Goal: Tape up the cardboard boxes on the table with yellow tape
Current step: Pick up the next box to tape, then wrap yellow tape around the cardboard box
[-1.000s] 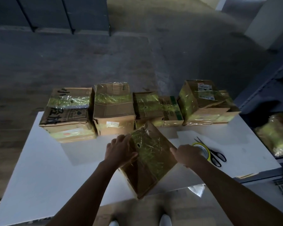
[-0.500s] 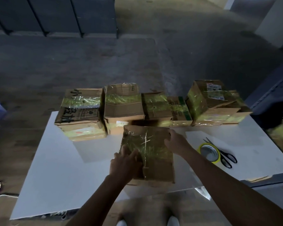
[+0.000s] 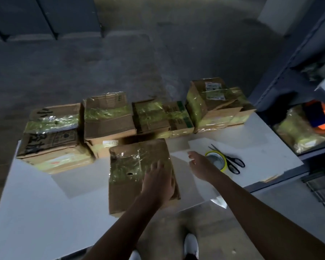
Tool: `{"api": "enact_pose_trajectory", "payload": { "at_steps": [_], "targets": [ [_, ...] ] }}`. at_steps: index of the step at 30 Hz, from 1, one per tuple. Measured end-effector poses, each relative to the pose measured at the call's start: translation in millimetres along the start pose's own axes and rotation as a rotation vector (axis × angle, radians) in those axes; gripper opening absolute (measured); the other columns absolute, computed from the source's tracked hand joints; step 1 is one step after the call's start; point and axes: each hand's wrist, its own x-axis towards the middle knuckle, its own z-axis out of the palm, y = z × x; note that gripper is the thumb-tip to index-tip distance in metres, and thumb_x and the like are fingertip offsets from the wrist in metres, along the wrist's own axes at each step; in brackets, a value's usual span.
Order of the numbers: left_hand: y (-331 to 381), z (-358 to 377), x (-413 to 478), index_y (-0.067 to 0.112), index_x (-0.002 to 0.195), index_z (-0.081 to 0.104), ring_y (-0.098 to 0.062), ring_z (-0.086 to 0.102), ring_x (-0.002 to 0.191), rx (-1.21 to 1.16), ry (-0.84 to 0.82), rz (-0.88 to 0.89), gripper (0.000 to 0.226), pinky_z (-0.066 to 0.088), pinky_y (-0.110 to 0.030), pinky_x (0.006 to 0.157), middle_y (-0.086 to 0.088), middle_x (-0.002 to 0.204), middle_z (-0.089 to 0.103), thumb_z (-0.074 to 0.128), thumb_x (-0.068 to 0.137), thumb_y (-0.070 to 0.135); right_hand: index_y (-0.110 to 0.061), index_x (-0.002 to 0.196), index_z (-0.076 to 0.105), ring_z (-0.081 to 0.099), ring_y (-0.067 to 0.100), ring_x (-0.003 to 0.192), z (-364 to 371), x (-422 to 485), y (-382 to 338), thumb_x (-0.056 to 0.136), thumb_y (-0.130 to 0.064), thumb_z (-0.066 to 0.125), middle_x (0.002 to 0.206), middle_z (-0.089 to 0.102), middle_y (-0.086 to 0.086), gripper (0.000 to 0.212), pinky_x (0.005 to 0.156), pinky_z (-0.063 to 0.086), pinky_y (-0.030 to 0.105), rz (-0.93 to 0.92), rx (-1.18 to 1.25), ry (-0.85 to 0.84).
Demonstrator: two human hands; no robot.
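Honestly not much to read here. The big box up and left of the left hand has black marker characters; the top one looks like 小, the rest is mush. The white sticker next door and the label beyond the right hand are too blurry.

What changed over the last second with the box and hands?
The tape-wrapped brown cardboard box was turned from skewed to square and laid flat. The right hand let go and moved right toward the yellow tape roll. The left hand stays flat on it. The rear taped boxes and black scissors are unchanged.
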Motion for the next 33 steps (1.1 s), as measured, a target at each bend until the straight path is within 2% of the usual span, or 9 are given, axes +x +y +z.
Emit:
{"api": "enact_pose_trajectory", "payload": {
  "at_steps": [3,5,10,14,20,22,25,27,33],
  "targets": [
    [32,10,19,0.012,0.122,0.051,-0.026,0.041,0.12,-0.084,-0.015,0.073,0.031,0.041,-0.036,0.091,-0.009,0.132,0.045,0.044,0.095,0.025,-0.003,0.133,0.049,0.052,0.03,0.118,-18,-8,35,0.097,-0.008,0.043,0.131,0.054,0.018,0.038,0.084,0.039,0.021,0.046,-0.057,0.016],
    [53,15,29,0.011,0.114,0.056,-0.026,0.044,0.114,-0.124,-0.026,0.096,0.026,0.042,-0.035,0.09,-0.01,0.125,0.05,0.044,0.094,0.021,-0.001,0.121,0.057,0.053,0.032,0.116,-27,-10,58,0.096,-0.01,0.043,0.123,0.057,0.021,0.03,0.091,0.04,0.028,0.059,-0.157,0.056],
    [77,27,45,0.011,0.107,0.062,-0.023,0.049,0.106,-0.194,-0.05,0.074,0.023,0.042,-0.034,0.09,-0.007,0.112,0.055,0.045,0.093,0.018,-0.015,0.133,0.05,0.046,0.026,0.126,-26,-9,99,0.092,-0.02,0.05,0.137,0.049,0.008,0.041,0.106,0.034,0.037,0.122,-0.424,0.027],
    [76,28,54,0.009,0.089,0.065,-0.023,0.056,0.097,-0.248,-0.069,-0.015,0.018,0.044,-0.031,0.082,-0.009,0.096,0.063,0.047,0.087,0.012,-0.016,0.126,0.055,0.054,0.026,0.118,-15,6,109,0.094,-0.019,0.047,0.13,0.054,0.008,0.033,0.092,0.043,0.034,0.025,-0.504,0.035],
    [64,4,59,-0.006,0.066,0.063,-0.03,0.059,0.068,-0.5,0.094,-0.217,0.017,0.042,-0.034,0.063,-0.021,0.07,0.065,0.052,0.073,0.005,-0.012,0.077,0.064,0.062,0.03,0.08,-34,24,87,0.082,-0.019,0.064,0.078,0.065,0.015,0.009,0.069,0.045,0.036,-0.123,-0.12,0.148],
    [52,-6,63,-0.003,0.079,0.063,-0.032,0.061,0.08,-0.592,0.104,-0.339,0.011,0.037,-0.023,0.063,-0.021,0.084,0.066,0.056,0.082,0.005,-0.024,0.069,0.057,0.059,0.024,0.072,-41,21,72,0.08,-0.022,0.07,0.069,0.062,0.003,0.017,0.068,0.046,0.036,-0.171,0.007,0.165],
    [24,-17,70,0.008,0.076,0.05,-0.028,0.051,0.079,-0.706,0.069,-0.421,0.017,0.031,-0.011,0.057,-0.015,0.083,0.052,0.063,0.081,-0.001,-0.032,0.073,0.056,0.06,0.01,0.069,-46,11,44,0.08,-0.02,0.075,0.071,0.062,-0.012,0.024,0.062,0.045,0.018,-0.258,0.191,0.175],
    [13,-26,66,0.007,0.085,0.054,-0.02,0.054,0.079,-0.875,0.017,-0.447,0.019,0.039,-0.01,0.054,-0.004,0.084,0.051,0.067,0.078,-0.004,-0.028,0.078,0.064,0.065,0.004,0.07,-44,5,22,0.08,-0.014,0.076,0.073,0.069,-0.013,0.018,0.059,0.043,0.008,-0.312,0.359,0.136],
    [-11,-44,41,0.018,0.101,0.067,-0.009,0.063,0.074,-1.301,-0.042,-0.384,0.032,0.043,-0.021,0.054,0.003,0.087,0.07,0.075,0.07,0.017,-0.028,0.092,0.071,0.067,0.007,0.089,-23,-1,-30,0.078,-0.006,0.076,0.092,0.073,-0.007,0.027,0.074,0.049,0.012,-0.361,0.506,0.088]
  ]
}}
